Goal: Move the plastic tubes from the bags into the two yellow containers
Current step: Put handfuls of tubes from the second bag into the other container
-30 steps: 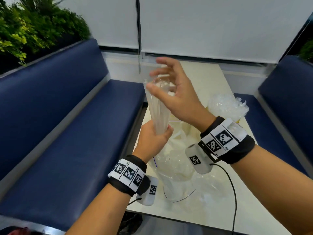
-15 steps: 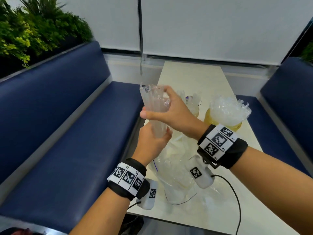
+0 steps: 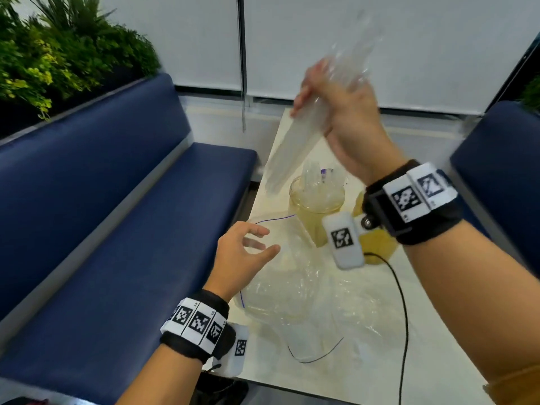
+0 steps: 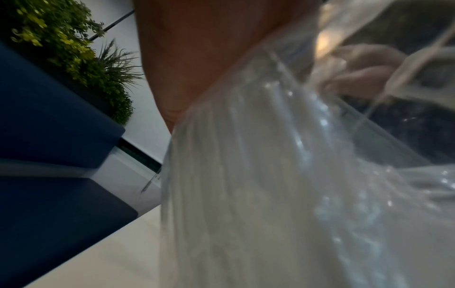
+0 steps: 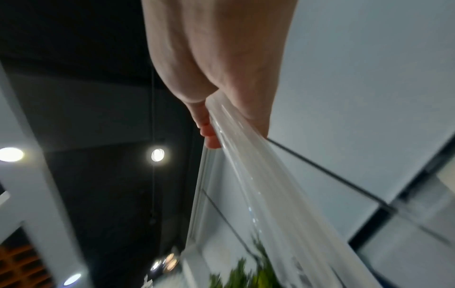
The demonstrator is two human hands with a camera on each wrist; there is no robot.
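Listing by size, each placed against the near yellow container [image 3: 317, 211].

1. Blue bench seat [image 3: 117, 244]: left of the container, beyond the table edge.
2. White table [image 3: 438, 331]: bears the container and everything below.
3. Clear bags [image 3: 306, 290]: crumpled heap in front of the container, nearer the person; what tubes remain inside cannot be told.
4. Second yellow container [image 3: 377, 247]: just right of the first, mostly hidden behind the right wrist camera.
5. Near yellow container itself: upright, already holding tubes that stand above its rim.
6. Bundle of plastic tubes [image 3: 292, 147]: held above the container, tilted, lower end just up-left of the rim, upper end blurred.
7. Right hand [image 3: 344, 112]: above the container, fingers [image 5: 209, 134] wrapped tight round the bundle near its upper part.
8. Left hand [image 3: 242, 255]: front-left of the container, over the bags, fingers spread apart and holding nothing.

Step in hand, as judged: carrying a bundle to the container. The next move calls for bringing the lower end over the mouth, righting the bundle and letting it slide in beside the tubes already there.

Difference from half a second ago: both hands then gripped the upright bundle low over the bags; now the left has let go, and the right has lifted and tipped it toward the container.
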